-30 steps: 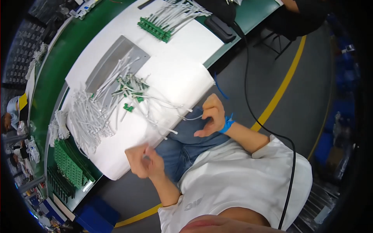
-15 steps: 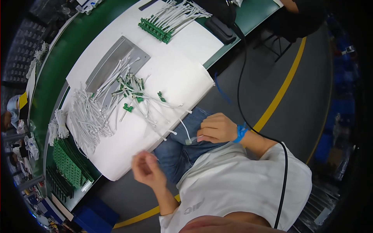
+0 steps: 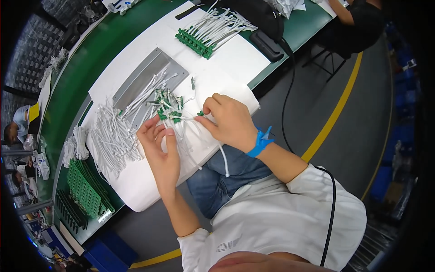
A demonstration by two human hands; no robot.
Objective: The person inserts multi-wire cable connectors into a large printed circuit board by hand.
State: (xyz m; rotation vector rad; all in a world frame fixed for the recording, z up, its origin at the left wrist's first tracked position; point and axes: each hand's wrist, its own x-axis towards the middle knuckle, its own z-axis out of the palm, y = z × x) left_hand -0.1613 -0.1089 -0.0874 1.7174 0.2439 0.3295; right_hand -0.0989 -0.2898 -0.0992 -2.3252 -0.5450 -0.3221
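My right hand is over the white sheet, thumb and forefinger closed on a small green circuit board with a white cable. My left hand has its fingers apart at the near side of a cluster of green circuit boards with white cables. Its forefinger tip is close to one board; whether they touch is hidden. One white cable hangs over the sheet's near edge above my lap. A blue wrist strap circles my right wrist.
A grey metal plate lies behind the cluster, with a large heap of white cables at left. Green board panels stand at the left edge. Joined green boards with cables lie at the back, near a black case. Another person sits at far right.
Both hands have moved forward from above my lap and the table edge to the cluster of boards. My right hand now pinches a small board there. The whole view has shifted slightly.
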